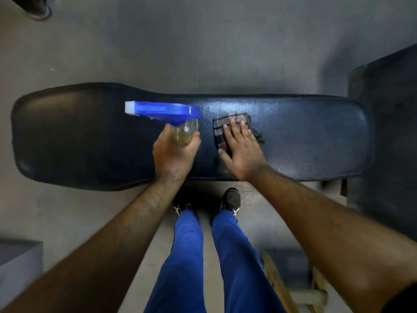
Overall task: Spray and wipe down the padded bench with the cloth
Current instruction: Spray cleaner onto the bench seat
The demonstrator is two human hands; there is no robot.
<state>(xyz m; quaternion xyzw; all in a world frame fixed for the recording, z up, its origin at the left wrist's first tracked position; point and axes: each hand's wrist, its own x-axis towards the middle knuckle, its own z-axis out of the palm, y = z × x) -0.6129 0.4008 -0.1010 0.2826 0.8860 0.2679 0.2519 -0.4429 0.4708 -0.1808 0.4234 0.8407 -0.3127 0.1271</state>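
Observation:
A long black padded bench [79, 136] runs left to right across the view. My left hand [173, 152] grips a clear spray bottle [186, 132] with a blue trigger head, held above the bench's middle, its nozzle pointing left. My right hand [241, 150] lies flat with straight fingers on a folded checked cloth [228, 122], pressing it onto the bench just right of the bottle. Most of the cloth's near half is hidden under my fingers.
Grey concrete floor [203, 53] surrounds the bench. A dark block [388, 132] stands at the bench's right end. A wooden frame [291, 288] lies at the lower right, a grey box [18, 265] at the lower left. My legs and shoes [230, 199] stand against the bench's near side.

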